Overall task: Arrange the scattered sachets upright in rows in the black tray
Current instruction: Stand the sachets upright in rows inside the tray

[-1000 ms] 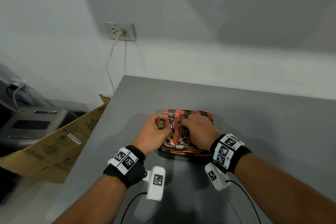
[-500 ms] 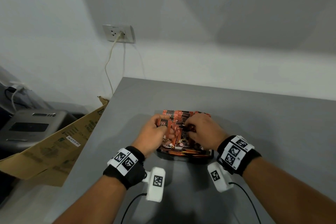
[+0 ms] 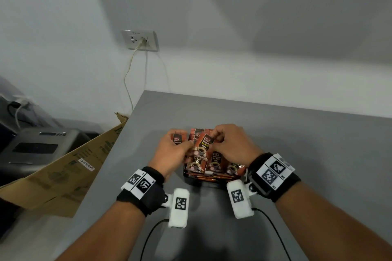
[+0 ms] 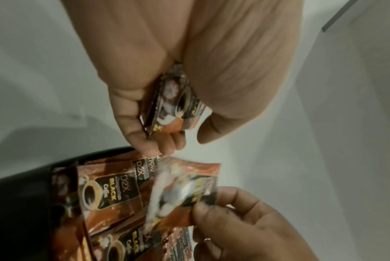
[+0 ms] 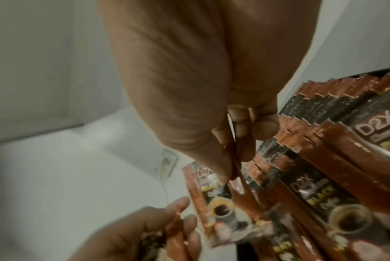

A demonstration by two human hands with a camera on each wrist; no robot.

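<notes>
The black tray [image 3: 192,179] sits on the grey table, packed with several upright orange-and-black coffee sachets [image 3: 216,160]. Above its far side, my right hand [image 3: 214,138] pinches the top edge of one sachet [image 3: 204,144], which hangs tilted over the rows. In the right wrist view, thumb and forefinger [image 5: 225,164] squeeze that edge, and the rows of sachets [image 5: 323,141] stand at the right. My left hand [image 3: 180,144] grips a small bunch of sachets [image 4: 174,104] just left of the lifted one. Part of the tray [image 4: 22,194] shows in the left wrist view.
The grey table [image 3: 297,144] stretches to the wall on the far side and to the right. Its left edge drops off beside a leaning cardboard sheet [image 3: 63,167] and a grey printer [image 3: 36,148]. A wall socket [image 3: 140,40] with a cable hangs behind.
My right hand has pulled one sachet up out of the rows and holds it tilted. My left hand has risen slightly with its sachets. The tray has stayed put.
</notes>
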